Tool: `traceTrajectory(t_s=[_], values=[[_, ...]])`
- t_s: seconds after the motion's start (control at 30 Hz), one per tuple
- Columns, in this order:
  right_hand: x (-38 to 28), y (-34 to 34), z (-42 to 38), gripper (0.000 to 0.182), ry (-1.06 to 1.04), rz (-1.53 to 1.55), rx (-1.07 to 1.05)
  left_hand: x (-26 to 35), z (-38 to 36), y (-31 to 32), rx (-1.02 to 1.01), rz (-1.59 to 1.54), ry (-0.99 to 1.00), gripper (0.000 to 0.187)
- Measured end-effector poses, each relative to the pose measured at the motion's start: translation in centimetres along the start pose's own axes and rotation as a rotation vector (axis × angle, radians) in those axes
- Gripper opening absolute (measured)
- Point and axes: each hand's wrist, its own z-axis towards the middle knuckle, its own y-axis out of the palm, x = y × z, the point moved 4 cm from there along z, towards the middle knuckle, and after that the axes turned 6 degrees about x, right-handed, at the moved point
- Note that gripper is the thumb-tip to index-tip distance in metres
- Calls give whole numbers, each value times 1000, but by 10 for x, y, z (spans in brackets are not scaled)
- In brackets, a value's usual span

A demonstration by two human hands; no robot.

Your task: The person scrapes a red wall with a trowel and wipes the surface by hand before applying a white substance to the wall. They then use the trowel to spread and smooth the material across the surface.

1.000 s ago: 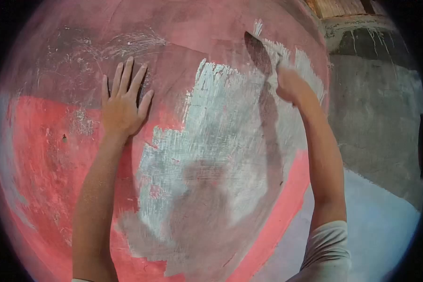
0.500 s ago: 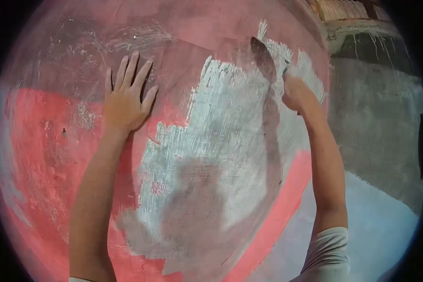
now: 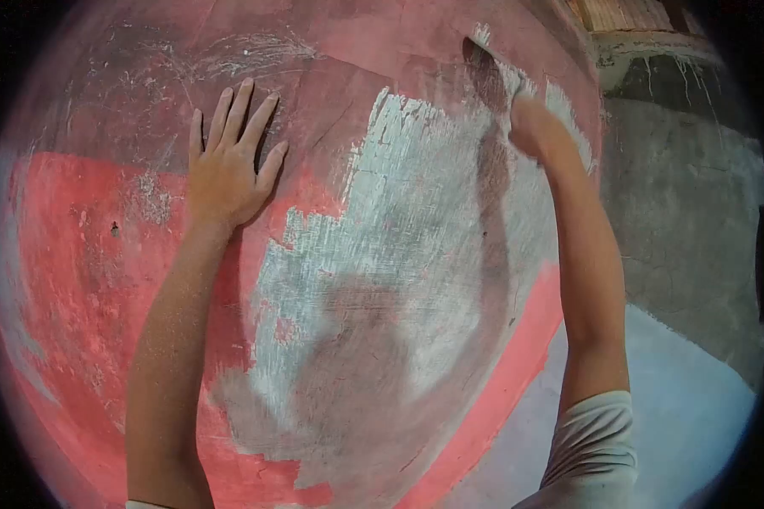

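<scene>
A large painted wall (image 3: 382, 212) fills the view, with pink and red paint and a pale patch in the middle where the paint has been scraped off. My left hand (image 3: 228, 180) lies flat on it at the left, fingers spread, holding nothing. Up at the right, my right hand (image 3: 535, 125) is closed around a scraper (image 3: 515, 86), whose blade is against the upper edge of the pale patch. Most of the tool is hidden by the hand or blurred. A dark shadow of the hand and tool falls just left of it.
Beyond a corner at the right stands a grey wall (image 3: 679, 220) with a pale blue lower part (image 3: 679, 399). A ledge (image 3: 645, 47) with boards above it is at the top right. Dark shadows fall across the lower middle of the painted wall.
My right hand has moved a little upward with the scraper, and its shadow has risen too. My left hand stays flat on the wall; the view has shifted slightly.
</scene>
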Motion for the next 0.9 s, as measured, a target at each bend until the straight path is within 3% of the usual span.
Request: traceTrajectory(t_s=[0.13, 0.23, 0.33, 0.43, 0.53, 0.63, 0.7, 0.77, 0.9], values=[[-20, -34, 26, 27, 133, -65, -239, 1, 1, -4, 7, -52, 4, 61], [1, -5, -15, 16, -148, -134, 104, 0, 1, -2, -1, -36, 12, 61], [14, 20, -37, 18, -89, -109, 269, -3, 0, -4, 20, -51, 10, 61], [-5, -26, 7, 20, -12, -141, -19, -2, -1, 0, 24, -50, 17, 60], [-12, -36, 41, 23, 136, -111, -143, -2, 0, -1, 35, -59, 20, 59], [11, 4, 26, 26, -93, -231, 137, -3, -1, -1, 42, -68, 15, 59], [-26, -20, -30, 28, -64, -263, 103, -3, 1, -3, 32, -63, 10, 60], [-25, -1, -44, 29, -26, -167, 140, -2, -3, -3, 19, -63, 11, 60], [-7, -12, 38, 32, 43, -167, 18, -1, -3, 1, 16, -42, 8, 60]])
